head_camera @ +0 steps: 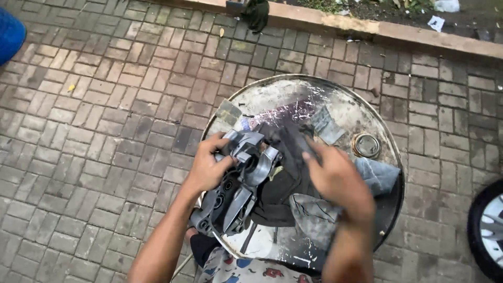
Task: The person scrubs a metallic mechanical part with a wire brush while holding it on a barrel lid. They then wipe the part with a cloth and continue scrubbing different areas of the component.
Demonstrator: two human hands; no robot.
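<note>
A grey metal machine part (238, 183) with curved arms and round holes rests on top of a metal drum (335, 99). My left hand (207, 166) grips the part from its left side. My right hand (338, 181) presses a dark, dirty cloth (285, 152) against the part's right side. More of the dark cloth lies bunched under the part, and a grey rag (377, 175) spreads beneath my right hand.
The drum lid is scratched and stained, with a round cap (366, 145) at its right. Brick paving (105, 131) surrounds it. A concrete kerb (367, 29) runs along the back, a wheel (487, 230) shows at right, and a blue object (9, 34) at top left.
</note>
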